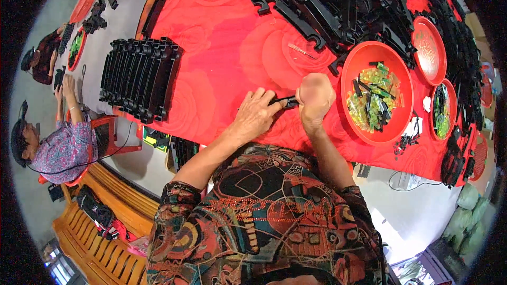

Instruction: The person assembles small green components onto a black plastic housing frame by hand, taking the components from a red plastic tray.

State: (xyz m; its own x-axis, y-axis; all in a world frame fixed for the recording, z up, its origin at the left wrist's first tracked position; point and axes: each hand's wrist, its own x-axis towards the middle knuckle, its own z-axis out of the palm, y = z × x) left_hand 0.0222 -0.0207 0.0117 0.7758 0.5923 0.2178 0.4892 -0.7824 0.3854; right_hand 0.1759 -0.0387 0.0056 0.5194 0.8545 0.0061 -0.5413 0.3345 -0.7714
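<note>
Holds a slim black bar (285,102), partly covered, in the left hand (255,113), with the right hand (315,98) clenched at its three-o'clock end.

Open way over red cloth (211,68) between hands (256,116) and black stack (140,79); bowl (362,56) blocks right.

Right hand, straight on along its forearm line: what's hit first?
Likely the slim, pale, straight object lying on the red floral cloth; height is unclear, so the right hand might pass over it.
</note>
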